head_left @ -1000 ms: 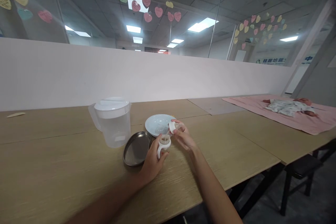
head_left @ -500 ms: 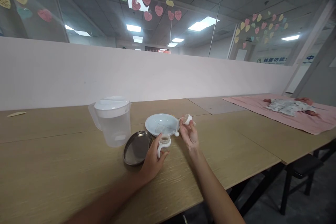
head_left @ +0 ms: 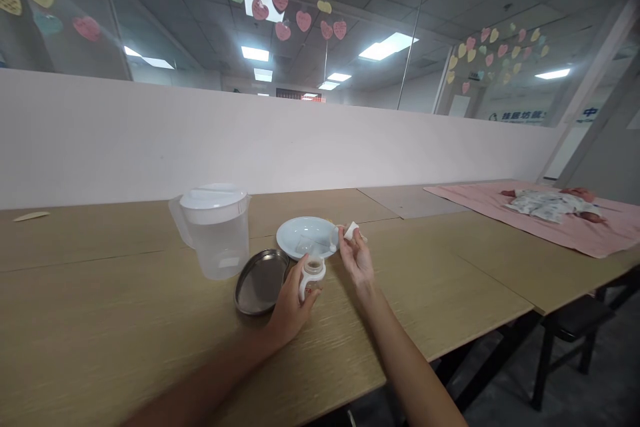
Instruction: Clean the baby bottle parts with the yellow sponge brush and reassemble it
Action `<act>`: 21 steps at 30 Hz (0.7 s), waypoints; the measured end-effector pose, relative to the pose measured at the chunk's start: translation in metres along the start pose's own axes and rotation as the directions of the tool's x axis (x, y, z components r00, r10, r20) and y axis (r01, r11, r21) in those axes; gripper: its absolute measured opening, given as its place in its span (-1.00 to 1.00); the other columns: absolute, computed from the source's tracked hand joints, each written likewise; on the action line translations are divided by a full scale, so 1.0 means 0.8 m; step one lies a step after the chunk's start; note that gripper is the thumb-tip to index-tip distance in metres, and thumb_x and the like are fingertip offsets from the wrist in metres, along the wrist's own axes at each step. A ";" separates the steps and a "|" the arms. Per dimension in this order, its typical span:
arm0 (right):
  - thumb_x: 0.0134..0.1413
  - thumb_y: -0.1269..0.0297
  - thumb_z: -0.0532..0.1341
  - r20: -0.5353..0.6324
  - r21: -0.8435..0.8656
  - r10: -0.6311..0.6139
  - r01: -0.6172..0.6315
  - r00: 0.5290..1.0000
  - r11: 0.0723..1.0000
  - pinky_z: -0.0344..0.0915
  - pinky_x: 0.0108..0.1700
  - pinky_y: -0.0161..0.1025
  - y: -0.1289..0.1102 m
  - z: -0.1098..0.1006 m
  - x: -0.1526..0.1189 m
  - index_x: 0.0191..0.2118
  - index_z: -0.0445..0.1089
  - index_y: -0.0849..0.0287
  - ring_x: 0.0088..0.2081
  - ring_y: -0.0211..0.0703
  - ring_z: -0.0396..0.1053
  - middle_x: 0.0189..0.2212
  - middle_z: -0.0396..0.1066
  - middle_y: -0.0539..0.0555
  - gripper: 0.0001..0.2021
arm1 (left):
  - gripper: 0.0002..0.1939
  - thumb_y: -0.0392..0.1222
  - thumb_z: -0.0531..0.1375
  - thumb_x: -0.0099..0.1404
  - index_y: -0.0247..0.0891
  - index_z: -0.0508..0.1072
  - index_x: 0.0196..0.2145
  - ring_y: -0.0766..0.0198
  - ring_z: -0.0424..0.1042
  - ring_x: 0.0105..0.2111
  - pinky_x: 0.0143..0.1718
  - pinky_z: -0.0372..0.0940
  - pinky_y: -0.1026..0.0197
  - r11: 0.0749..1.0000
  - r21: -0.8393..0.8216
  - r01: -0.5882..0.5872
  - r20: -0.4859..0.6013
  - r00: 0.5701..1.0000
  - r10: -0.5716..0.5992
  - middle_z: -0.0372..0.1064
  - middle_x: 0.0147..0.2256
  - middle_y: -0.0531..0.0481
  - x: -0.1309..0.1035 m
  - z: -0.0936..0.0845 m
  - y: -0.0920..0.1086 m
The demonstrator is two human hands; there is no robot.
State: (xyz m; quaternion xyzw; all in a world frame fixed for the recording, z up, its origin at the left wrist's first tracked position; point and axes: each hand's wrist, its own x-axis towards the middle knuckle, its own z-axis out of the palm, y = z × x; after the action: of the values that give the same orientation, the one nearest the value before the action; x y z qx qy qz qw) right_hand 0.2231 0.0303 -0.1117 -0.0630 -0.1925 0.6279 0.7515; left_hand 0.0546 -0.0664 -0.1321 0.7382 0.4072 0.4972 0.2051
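Note:
My left hand (head_left: 291, 307) is closed around a small clear baby bottle (head_left: 314, 271) with white handles, standing upright without its top. In my right hand (head_left: 358, 260), raised to the right of the bottle, is a white bottle top (head_left: 351, 231) held by the fingertips. A thin straw with a white end piece (head_left: 333, 245) hangs from the top, in front of the bowl's right rim. Just behind both hands sits a white bowl (head_left: 290, 232) with something clear in it. A kidney-shaped metal tray (head_left: 260, 283) lies left of the bottle, partly behind my left hand.
A lidded clear pitcher (head_left: 220, 237) stands to the left of the tray. At the far right, a baby figure (head_left: 537, 203) in white patterned clothing lies on a pink cloth (head_left: 480, 207). A low white wall (head_left: 300, 147) with glass above runs behind the table (head_left: 150, 320).
My right hand has moved slightly left and turned the bottle top, and the straw's end has shifted up and left. My left hand and the bottle have stayed in place.

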 end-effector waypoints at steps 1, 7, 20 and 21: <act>-0.07 0.36 0.31 -0.010 -0.006 -0.002 0.002 1.000 1.000 0.40 -0.03 -0.26 0.001 -0.002 0.001 -0.32 0.35 0.20 -0.10 -0.25 0.39 -0.28 0.44 0.03 -0.85 | -0.39 -0.21 0.11 0.21 -0.21 0.04 0.19 0.12 0.09 0.17 0.17 0.02 0.03 1.000 0.002 0.000 0.003 1.000 0.000 0.11 0.16 -0.17 0.000 0.000 0.000; -0.14 0.36 0.34 -0.020 -0.057 -0.036 0.035 0.999 0.998 0.38 -0.01 -0.25 0.004 -0.003 0.003 -0.35 0.33 0.18 -0.16 -0.27 0.40 -0.32 0.44 0.00 -0.80 | -0.39 -0.20 0.11 0.22 -0.22 0.03 0.20 0.13 0.07 0.18 0.17 0.00 0.04 1.000 0.021 0.010 0.011 1.000 -0.010 0.09 0.17 -0.17 0.000 0.000 0.001; -0.26 0.24 0.34 0.220 -0.860 -0.402 0.371 0.889 0.349 0.29 -0.14 -0.22 0.023 -0.006 -0.004 -0.18 0.32 0.15 -0.20 -0.20 0.32 -0.20 0.33 0.05 -0.59 | -0.39 -0.23 0.12 0.20 -0.20 0.04 0.19 0.12 0.11 0.15 0.15 0.03 0.01 1.000 -0.010 0.012 0.010 1.000 -0.012 0.12 0.15 -0.16 0.000 -0.001 0.005; -0.22 0.24 0.32 0.280 -0.875 -0.405 0.404 0.871 0.265 0.27 -0.11 -0.19 0.023 -0.007 -0.006 -0.19 0.34 0.14 -0.17 -0.17 0.30 -0.19 0.32 0.06 -0.63 | -0.39 -0.23 0.12 0.20 -0.19 0.03 0.19 0.11 0.12 0.15 0.15 0.04 0.01 1.000 -0.007 0.010 0.010 1.000 -0.010 0.13 0.15 -0.16 0.000 -0.001 0.005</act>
State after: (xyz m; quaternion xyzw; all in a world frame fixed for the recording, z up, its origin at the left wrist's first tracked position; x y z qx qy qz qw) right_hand 0.2078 0.0303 -0.1239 -0.4148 -0.5145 0.2023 0.7227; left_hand 0.0552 -0.0685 -0.1289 0.7379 0.4081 0.4939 0.2122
